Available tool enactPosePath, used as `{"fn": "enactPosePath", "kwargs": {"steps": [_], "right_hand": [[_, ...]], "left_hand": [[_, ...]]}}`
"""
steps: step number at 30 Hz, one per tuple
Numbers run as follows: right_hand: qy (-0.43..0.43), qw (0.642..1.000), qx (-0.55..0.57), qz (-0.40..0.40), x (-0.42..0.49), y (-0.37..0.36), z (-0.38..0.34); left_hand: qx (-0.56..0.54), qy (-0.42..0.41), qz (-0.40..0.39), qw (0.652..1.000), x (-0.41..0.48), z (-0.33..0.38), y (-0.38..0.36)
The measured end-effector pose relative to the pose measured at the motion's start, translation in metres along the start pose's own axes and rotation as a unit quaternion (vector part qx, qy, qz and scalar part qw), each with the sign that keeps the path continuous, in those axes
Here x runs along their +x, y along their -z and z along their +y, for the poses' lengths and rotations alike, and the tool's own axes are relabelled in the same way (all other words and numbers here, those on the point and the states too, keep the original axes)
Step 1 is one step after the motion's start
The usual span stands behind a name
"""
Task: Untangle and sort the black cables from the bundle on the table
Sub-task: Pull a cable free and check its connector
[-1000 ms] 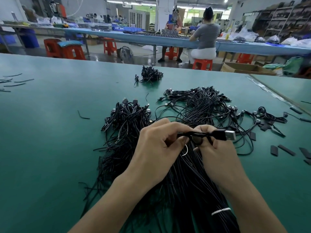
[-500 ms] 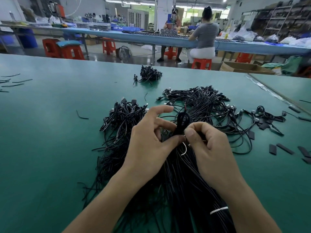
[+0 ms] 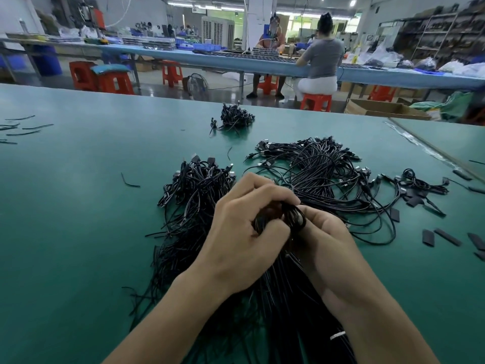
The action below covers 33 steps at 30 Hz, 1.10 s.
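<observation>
No legible text, apparently.

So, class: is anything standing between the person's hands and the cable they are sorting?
Nothing visible does. The left hand and the right hand both grip the looped cable directly, over the bundle.

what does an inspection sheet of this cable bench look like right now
surface: green table, one seam at the right.
job's things: cable bundle under the hands; second pile behind it; small pile farther back.
clutter: black strips at right; cable offcuts at far left.
hands: left hand and right hand both pinch a coiled cable above the bundle.
cables: white tie round strands by the right wrist.
surroundings: seated person on a red stool at a blue workbench; cardboard box.
</observation>
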State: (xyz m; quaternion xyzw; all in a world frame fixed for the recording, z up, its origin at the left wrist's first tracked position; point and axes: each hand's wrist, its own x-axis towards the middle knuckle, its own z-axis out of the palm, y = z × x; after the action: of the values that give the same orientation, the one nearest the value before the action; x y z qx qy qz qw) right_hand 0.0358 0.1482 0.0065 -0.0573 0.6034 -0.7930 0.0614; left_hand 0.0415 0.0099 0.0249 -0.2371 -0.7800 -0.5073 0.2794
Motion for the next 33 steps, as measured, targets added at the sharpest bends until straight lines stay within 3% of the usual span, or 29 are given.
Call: {"fn": "enactPosePath", "kwargs": {"steps": [5,11,16,19,23,28,30,33], "right_hand": [[-0.036,0.999,-0.006,0.000,0.001,-0.001,0.003],[-0.040,0.998,-0.044,0.029,0.001,0.001,0.001],[0.030,0.982,-0.170,0.083,0.000,-0.002,0.000],[0.063,0.942,-0.304,0.127,0.001,0.010,0.002],[-0.014,0.820,-0.564,0.094,-0.003,0.022,0.009],[-0.007,0.715,-0.696,0.067,-0.008,0.004,0.024],[0.013,0.708,-0.703,0.074,-0.008,0.000,0.027],[0.051,0.731,-0.676,0.075,-0.007,-0.003,0.029]], "left_hand": [[-0.013,0.052,0.003,0.999,0.002,0.000,0.003],[-0.098,0.184,-0.093,0.974,0.006,-0.008,0.014],[-0.055,0.200,-0.022,0.978,0.009,-0.010,0.014],[-0.040,0.224,0.074,0.971,0.017,-0.023,0.017],[0.035,0.249,0.180,0.951,0.036,-0.052,0.029],[0.226,0.261,0.111,0.932,0.048,-0.075,0.034],[0.297,0.270,0.061,0.914,0.048,-0.080,0.033],[0.353,0.273,0.008,0.895,0.045,-0.078,0.029]]}}
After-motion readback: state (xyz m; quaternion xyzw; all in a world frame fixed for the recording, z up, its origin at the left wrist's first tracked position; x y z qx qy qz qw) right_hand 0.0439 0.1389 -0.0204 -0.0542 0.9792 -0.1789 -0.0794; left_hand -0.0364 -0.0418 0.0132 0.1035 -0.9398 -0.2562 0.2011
